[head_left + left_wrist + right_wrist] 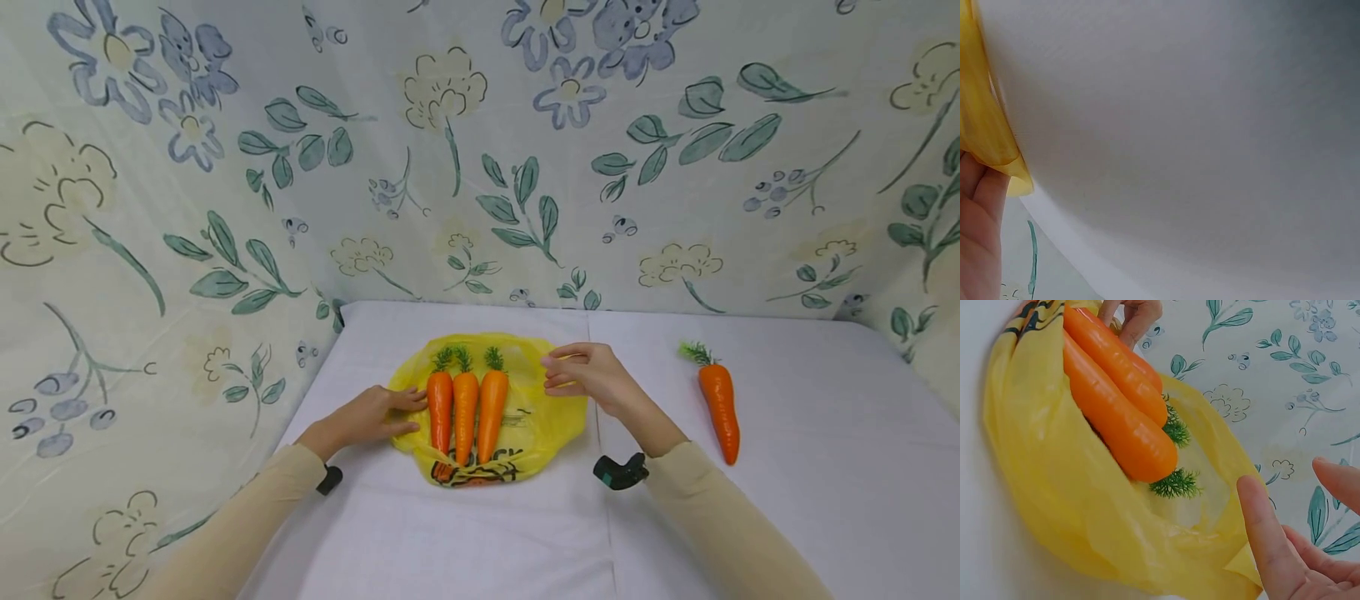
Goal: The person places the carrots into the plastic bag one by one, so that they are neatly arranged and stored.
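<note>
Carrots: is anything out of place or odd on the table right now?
One carrot lies alone on the white table, right of the right hand, apart from the three carrots lined up on the yellow bag. Nothing looks spilled or damaged.

Left wrist view: left hand [975, 231] cut off at frame edge, fingers' pose unreadable; only a corner of yellow bag [985, 119] visible. Bag print [472, 473] partly covered by carrots [465, 408], illegible.
</note>
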Demonstrator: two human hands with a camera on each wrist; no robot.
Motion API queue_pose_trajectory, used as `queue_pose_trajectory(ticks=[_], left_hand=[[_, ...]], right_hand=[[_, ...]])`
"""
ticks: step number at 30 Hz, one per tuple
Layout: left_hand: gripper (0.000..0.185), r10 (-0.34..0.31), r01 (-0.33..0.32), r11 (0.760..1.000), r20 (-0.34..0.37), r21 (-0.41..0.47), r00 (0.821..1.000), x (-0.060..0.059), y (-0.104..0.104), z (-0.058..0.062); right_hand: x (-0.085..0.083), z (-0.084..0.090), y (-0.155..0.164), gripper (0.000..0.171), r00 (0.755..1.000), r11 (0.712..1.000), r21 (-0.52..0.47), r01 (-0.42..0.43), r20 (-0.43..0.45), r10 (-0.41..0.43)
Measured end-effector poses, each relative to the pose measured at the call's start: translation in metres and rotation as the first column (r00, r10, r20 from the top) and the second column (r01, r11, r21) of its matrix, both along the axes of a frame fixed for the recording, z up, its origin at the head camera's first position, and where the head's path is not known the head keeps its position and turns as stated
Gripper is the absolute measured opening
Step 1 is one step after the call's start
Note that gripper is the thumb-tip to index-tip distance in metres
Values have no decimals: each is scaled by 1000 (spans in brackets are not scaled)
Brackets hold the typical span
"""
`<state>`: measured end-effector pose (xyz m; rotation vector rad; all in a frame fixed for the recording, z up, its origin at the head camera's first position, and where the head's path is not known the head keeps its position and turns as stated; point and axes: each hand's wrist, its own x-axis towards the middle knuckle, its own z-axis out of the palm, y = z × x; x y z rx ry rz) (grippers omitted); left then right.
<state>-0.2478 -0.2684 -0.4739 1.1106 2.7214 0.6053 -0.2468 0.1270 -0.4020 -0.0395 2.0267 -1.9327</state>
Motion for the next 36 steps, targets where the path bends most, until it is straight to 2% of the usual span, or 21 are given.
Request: queue_pose_trajectory(ticks=[24, 36], left_hand=[[46, -12, 12, 1000, -8, 17, 1000, 3, 2, 5], [46, -19, 19, 1000, -16, 22, 1000, 2, 2, 2]], right_hand=[[2, -1, 73, 67, 987, 984, 102, 147, -73, -140], [6, -3, 106, 70, 973, 973, 75, 219, -96, -211]])
